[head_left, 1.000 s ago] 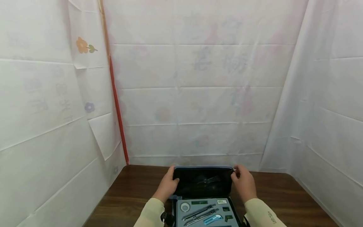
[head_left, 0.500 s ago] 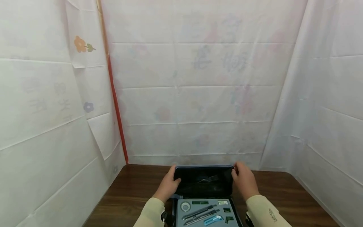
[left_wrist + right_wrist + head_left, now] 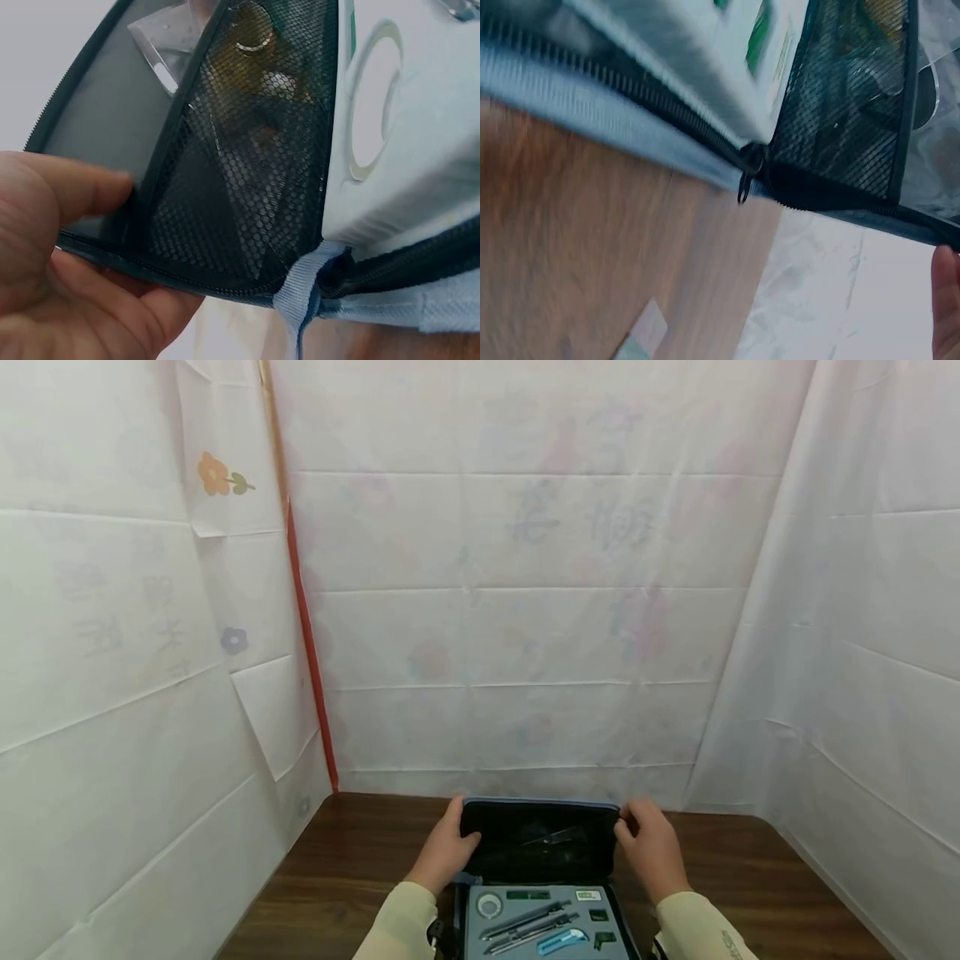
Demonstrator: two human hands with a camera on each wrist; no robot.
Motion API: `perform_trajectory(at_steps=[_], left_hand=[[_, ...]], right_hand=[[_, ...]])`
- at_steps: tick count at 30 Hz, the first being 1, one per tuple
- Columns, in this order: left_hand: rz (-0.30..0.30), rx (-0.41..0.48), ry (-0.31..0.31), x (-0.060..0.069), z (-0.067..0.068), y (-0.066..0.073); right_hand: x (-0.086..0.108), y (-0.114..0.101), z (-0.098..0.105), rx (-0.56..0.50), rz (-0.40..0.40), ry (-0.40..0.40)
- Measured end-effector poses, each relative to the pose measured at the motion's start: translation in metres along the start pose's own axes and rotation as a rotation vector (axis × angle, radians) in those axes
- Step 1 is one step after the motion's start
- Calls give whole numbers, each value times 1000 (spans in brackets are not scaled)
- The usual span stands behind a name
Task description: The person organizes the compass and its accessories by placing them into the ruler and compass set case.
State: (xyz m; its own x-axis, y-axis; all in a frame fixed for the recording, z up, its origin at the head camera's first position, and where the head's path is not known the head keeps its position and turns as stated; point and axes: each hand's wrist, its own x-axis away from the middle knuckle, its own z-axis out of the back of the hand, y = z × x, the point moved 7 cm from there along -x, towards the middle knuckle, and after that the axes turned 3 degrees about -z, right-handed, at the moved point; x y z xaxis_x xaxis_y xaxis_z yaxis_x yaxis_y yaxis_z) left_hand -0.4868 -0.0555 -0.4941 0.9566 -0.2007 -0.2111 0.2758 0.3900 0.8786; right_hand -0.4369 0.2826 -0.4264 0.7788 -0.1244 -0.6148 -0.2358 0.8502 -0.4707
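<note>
A zippered case (image 3: pixel 534 803) stands on the table with its lid raised and its dark inner side towards me. Behind a mesh pocket (image 3: pixel 247 165) in the lid lie clear plastic-wrapped items. My left hand (image 3: pixel 444 850) grips the lid's left edge, thumb inside and fingers outside. My right hand (image 3: pixel 651 847) holds the lid's upper right corner with curled fingers; in the right wrist view only a fingertip (image 3: pixel 946 281) shows there. A grey foam insert (image 3: pixel 480 935) fills the base. It carries a white ring (image 3: pixel 490 906), metal pen-like tools (image 3: pixel 525 920), and a blue cutter (image 3: pixel 562 941).
The dark wood table (image 3: pixel 360 860) ends at white cloth hangings (image 3: pixel 510 727) behind and on both sides. A red-and-tan strip (image 3: pixel 309 643) runs down the left corner. On the table in the right wrist view lies a small pale piece (image 3: pixel 649 328).
Both hands stay at the lid's edges and the lid stands at much the same angle. My right hand has shifted very slightly.
</note>
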Motion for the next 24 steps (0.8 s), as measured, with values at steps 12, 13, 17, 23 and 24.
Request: perform_trajectory(at_steps=[12,13,17,23,24], left_hand=[[3,-30,-8,4,1,-4],[0,-26,-10,4,0,-3],[-14,-3,-14,3,-3,0],[-23,-8,-5,2,-3,0],[-23,-8,-8,1,-4,0]], right_hand=[[1,-1,-4,15,-72,-33],[1,1,-4,4,-79,-43],[2,13,2,-24,-159,-173],[32,26,22,5,-373,-420],[41,29,25,10,-399,-452]])
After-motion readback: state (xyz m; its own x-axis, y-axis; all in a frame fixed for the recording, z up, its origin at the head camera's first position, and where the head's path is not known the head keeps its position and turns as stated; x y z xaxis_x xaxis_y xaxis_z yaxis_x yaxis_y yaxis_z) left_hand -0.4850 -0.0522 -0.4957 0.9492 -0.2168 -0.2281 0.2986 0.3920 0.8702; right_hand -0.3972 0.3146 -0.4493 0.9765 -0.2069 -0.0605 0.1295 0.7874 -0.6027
